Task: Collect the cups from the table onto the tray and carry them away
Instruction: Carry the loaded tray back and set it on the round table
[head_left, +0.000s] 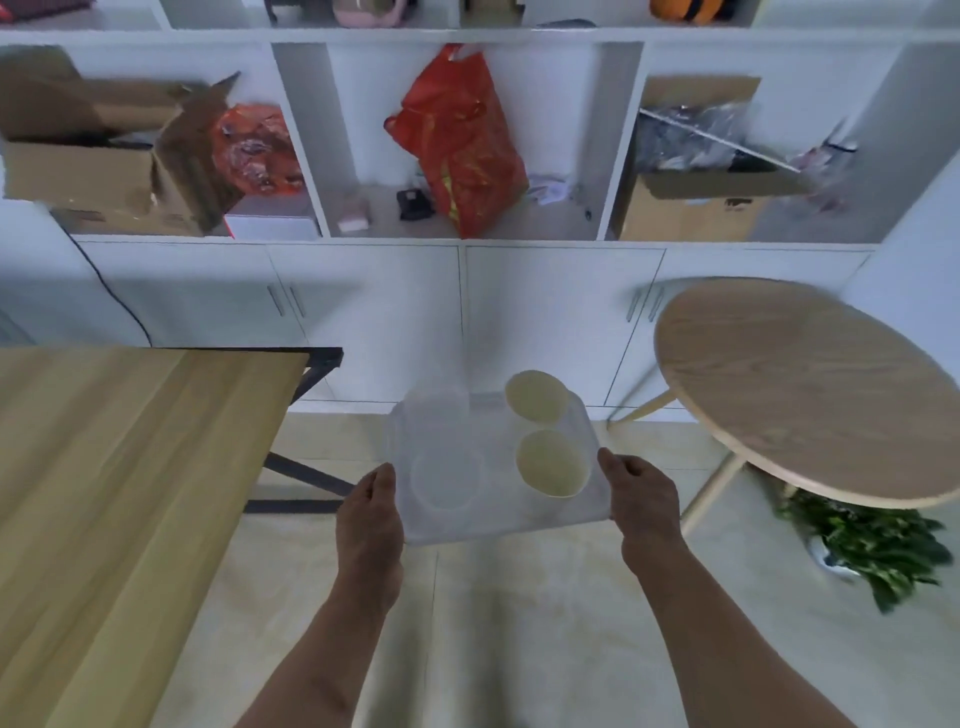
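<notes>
I hold a white translucent tray (498, 514) level in the air over the floor, between two tables. My left hand (371, 514) grips its left edge and my right hand (641, 499) grips its right edge. Two cream paper cups stand upright on the tray's right side, one at the far corner (536, 396) and one nearer to me (551, 462). Two clear cups stand on the left side, one far (439, 415) and one near (447, 480); they are faint and blurred.
A rectangular wooden table (119, 467) with black legs fills the left. A round wooden table (810, 384) stands at the right, with a green plant (872, 540) on the floor beneath it. White cabinets and shelves (467, 291) with boxes and red bags rise ahead.
</notes>
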